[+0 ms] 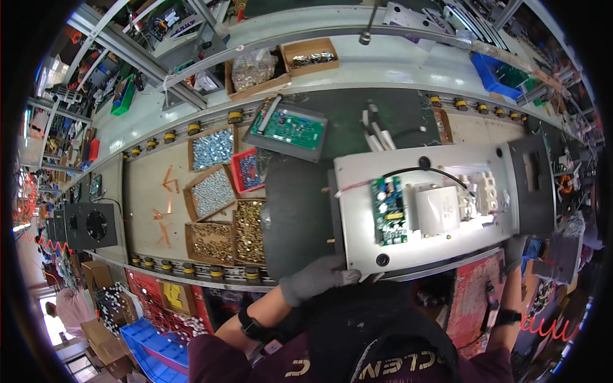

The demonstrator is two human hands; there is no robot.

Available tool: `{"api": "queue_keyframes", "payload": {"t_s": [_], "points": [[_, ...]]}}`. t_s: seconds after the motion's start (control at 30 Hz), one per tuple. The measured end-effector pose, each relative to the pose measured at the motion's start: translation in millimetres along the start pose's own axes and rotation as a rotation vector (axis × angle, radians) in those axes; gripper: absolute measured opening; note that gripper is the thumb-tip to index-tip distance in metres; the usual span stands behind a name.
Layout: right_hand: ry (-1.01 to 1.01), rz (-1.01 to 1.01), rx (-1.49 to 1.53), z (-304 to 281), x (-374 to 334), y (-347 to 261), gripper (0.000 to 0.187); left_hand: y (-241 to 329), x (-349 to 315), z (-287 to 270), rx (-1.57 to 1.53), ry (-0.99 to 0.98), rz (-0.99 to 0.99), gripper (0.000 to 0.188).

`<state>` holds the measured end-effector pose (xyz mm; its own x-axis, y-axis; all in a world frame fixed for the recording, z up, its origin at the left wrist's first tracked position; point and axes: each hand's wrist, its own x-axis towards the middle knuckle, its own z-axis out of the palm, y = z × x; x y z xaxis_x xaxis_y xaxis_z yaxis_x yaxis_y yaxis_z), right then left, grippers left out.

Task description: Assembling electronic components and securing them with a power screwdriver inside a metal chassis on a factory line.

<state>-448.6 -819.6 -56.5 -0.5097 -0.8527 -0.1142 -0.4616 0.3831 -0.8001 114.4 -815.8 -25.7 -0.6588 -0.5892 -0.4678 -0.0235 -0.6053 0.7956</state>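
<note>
In front of me lies a silver metal chassis [357,210] with a black end panel [535,185]. It carries a small green circuit board [390,210], a pale boxy component [437,209] and a black cable [418,169] arching over them. My left hand [316,279], in a grey glove, grips the chassis at its near left corner. At the near right edge, beside the end panel, my gloved right hand [513,253] holds it too; its fingers are partly hidden. Grey cables [378,131] stick out behind the chassis.
Left of the dark mat [300,217], cardboard trays of screws and small metal parts [211,191] sit beside a red bin [248,170]. A larger green circuit board [290,127] lies on a grey plate behind. Roller tracks [217,271] edge the line. A screwdriver [365,37] hangs overhead.
</note>
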Motion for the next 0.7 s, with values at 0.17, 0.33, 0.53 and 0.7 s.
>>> {"api": "queue_keyframes", "payload": {"t_s": [0.17, 0.33, 0.53, 0.7], "points": [[-0.234, -0.159, -0.030, 14, 105, -50, 0.024, -14, 19, 71, -0.288, 0.100, -0.166, 0.050], [-0.330, -0.405, -0.161, 68, 142, -119, 0.028, -31, 30, 110, -0.390, 0.527, -0.127, 0.042], [-0.625, -0.647, -0.061, 142, 181, -215, 0.026, -42, 42, 133, 0.080, 0.890, -0.002, 0.032], [-0.787, -0.708, -0.259, 242, 218, -260, 0.031, -29, 65, 154, -0.377, 0.939, 0.050, 0.037]]}}
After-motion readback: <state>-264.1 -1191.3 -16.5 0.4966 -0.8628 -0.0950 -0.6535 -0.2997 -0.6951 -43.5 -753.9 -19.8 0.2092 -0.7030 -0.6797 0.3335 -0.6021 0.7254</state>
